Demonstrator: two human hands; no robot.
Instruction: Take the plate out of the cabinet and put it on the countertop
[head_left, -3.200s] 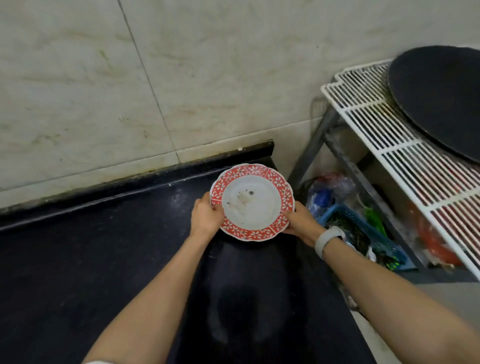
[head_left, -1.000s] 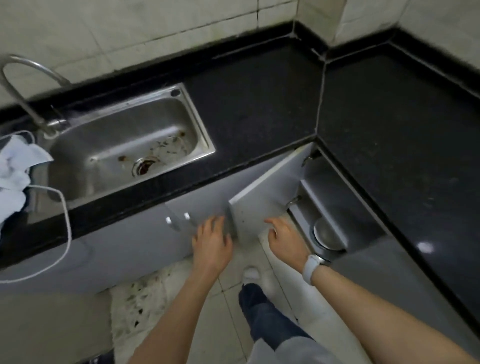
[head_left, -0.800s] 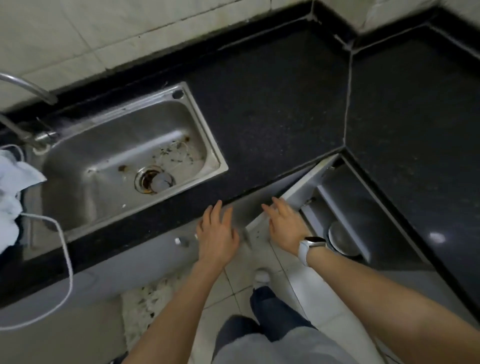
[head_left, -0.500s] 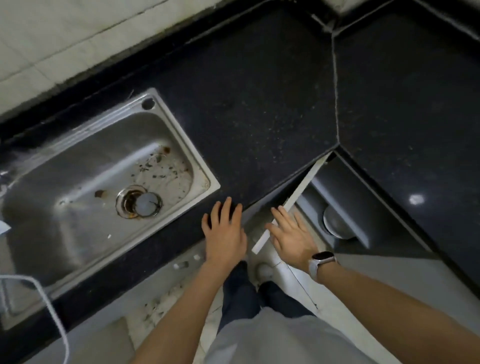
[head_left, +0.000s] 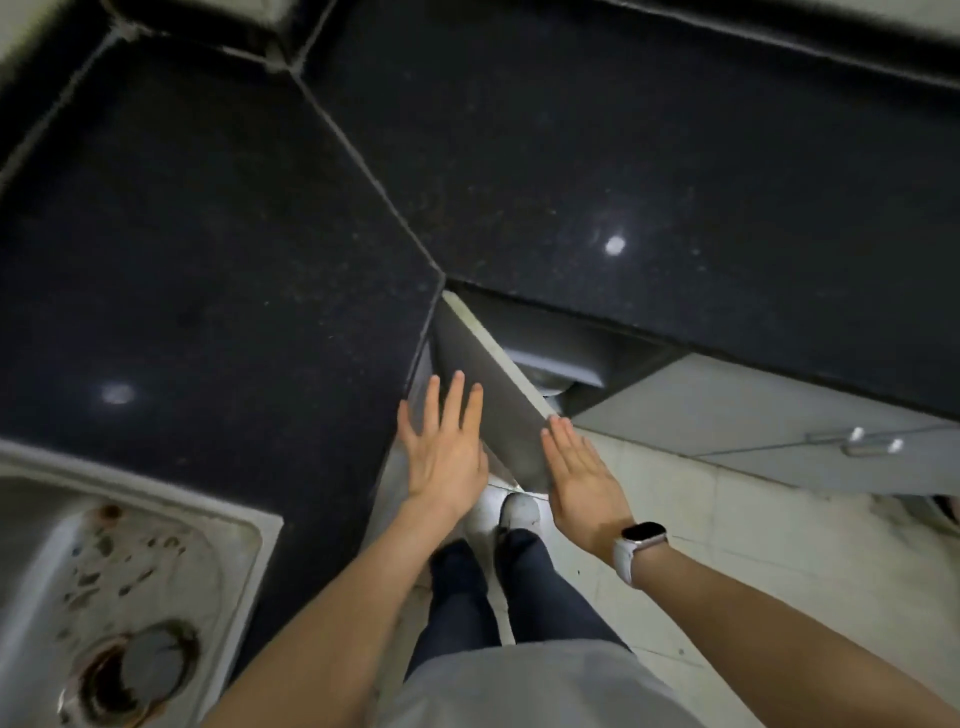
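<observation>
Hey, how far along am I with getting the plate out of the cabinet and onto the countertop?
Done: the cabinet door under the counter corner stands open. In hand: nothing is gripped; the left hand and right hand are flat and open on either side of the door. Left: no plate sits on the black countertop in view. A pale round dish edge shows inside the cabinet; it has yet to be lifted out.

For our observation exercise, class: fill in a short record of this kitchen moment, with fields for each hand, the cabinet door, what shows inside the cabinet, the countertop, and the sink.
left hand: open, fingers spread, nothing in its grip
right hand: open and flat beside the door's lower edge, watch on wrist
cabinet door: ajar, swung outward between the hands
cabinet interior: dim; a pale rounded item partly visible, identity unclear
countertop: black, no plate in view
sink: steel, stained
</observation>
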